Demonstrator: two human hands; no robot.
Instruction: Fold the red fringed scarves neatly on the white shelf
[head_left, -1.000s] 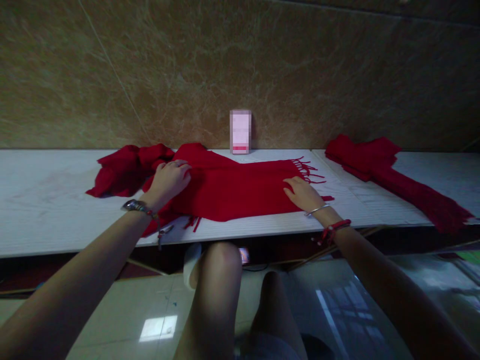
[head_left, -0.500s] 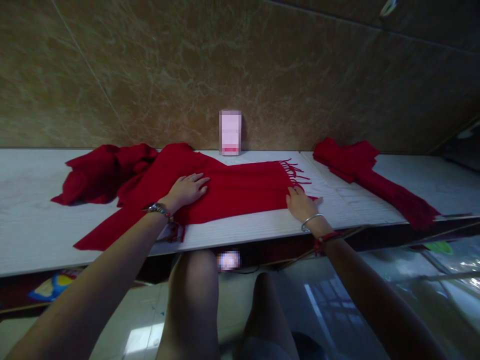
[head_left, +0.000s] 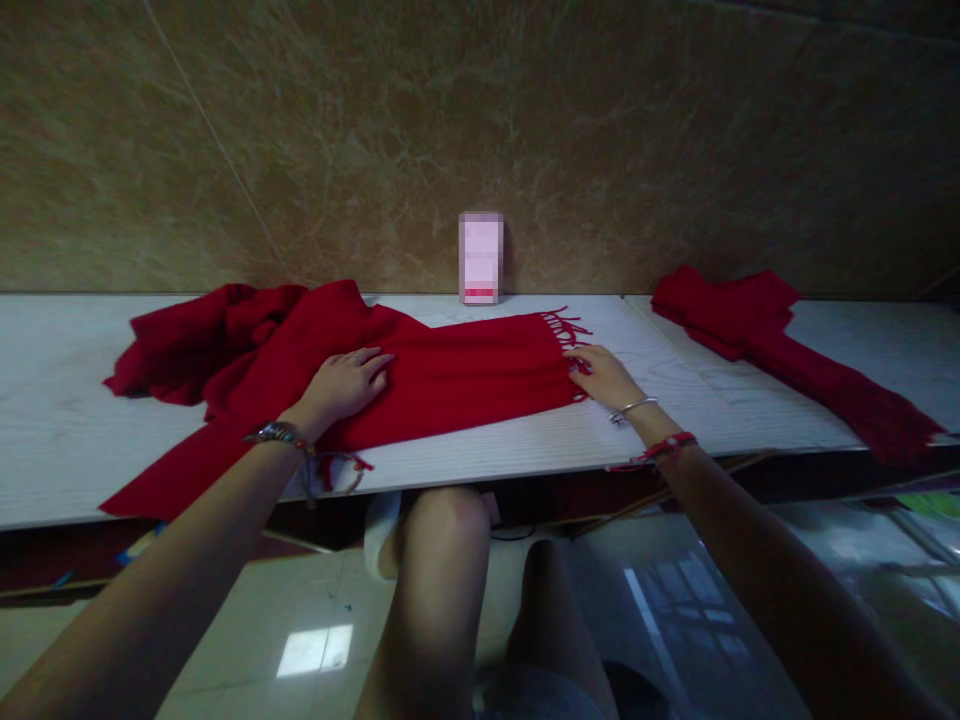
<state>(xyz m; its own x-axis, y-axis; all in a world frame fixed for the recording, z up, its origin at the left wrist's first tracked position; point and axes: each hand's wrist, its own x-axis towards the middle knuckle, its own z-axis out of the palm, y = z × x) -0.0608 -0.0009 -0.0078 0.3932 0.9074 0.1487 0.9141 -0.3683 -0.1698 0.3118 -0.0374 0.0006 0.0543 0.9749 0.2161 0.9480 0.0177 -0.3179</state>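
Note:
A red fringed scarf (head_left: 465, 365) lies along the white wood-grain shelf, smoothed out on its right half and bunched toward the left. My left hand (head_left: 346, 385) rests flat on its middle, fingers stretched out and a ring showing. At the fringed right end, my right hand (head_left: 606, 380) has its fingers bent together on the tassels, in a pinch. Part of the fringe is hidden behind those fingers. One pointed corner of red cloth (head_left: 161, 470) reaches the front edge under my left forearm.
Another red scarf (head_left: 795, 360), folded, lies at the right, its fringe hanging near the shelf's front edge. A blurred pink-and-white upright object (head_left: 481, 258) leans on the marbled wall (head_left: 360, 140). More bunched red cloth (head_left: 187, 345) sits at the left. My knees are below the shelf.
My right hand has gone from lying on the scarf's end corner to bent fingers at the tassels. My left hand stays on the cloth. The view has shifted slightly.

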